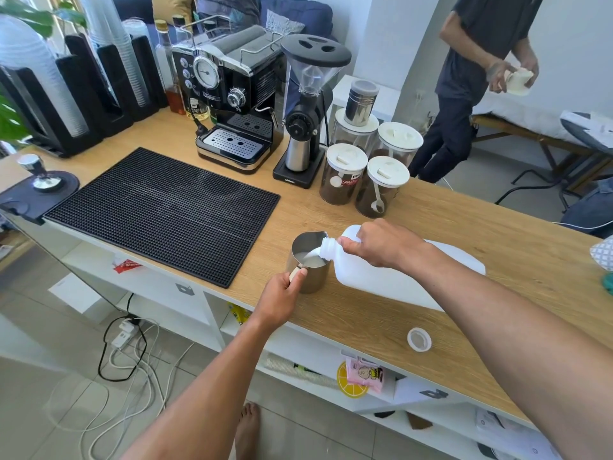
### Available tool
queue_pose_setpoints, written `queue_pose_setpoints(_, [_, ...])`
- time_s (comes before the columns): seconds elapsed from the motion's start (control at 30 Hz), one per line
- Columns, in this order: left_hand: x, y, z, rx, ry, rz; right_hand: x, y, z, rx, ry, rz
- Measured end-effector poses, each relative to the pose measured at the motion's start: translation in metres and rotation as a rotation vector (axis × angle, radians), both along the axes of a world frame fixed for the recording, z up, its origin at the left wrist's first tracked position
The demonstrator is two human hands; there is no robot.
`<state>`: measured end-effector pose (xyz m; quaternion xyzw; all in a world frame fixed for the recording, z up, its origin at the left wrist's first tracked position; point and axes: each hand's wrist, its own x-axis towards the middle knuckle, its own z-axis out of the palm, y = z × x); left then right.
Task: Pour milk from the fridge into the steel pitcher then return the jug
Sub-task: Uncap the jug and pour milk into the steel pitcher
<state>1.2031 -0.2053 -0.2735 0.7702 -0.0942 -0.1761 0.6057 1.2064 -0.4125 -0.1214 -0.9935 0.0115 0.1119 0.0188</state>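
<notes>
White milk (311,258) streams from a tilted, smooth white plastic jug (381,277) into a squat brushed-steel pitcher (313,282) standing near the front edge of the pale wooden counter (497,310), just beside a ribbed black rubber bar mat (159,210). The right hand (381,247) grasps the jug's handle by its threaded neck; the left hand (282,298) grips the pitcher's handle. The pour is under way. Next, it seems, the jug needs righting and its round white cap (419,339), loose on the counter, screwing back on.
</notes>
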Motion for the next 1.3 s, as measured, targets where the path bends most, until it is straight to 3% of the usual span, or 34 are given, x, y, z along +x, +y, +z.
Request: queue_pose_setpoints(1.3, [-0.0011, -0.0004, 0.0032, -0.031, 0.002, 0.003, 0.0015, -0.0002, -0.0012, -0.003, 0.012, 0.003])
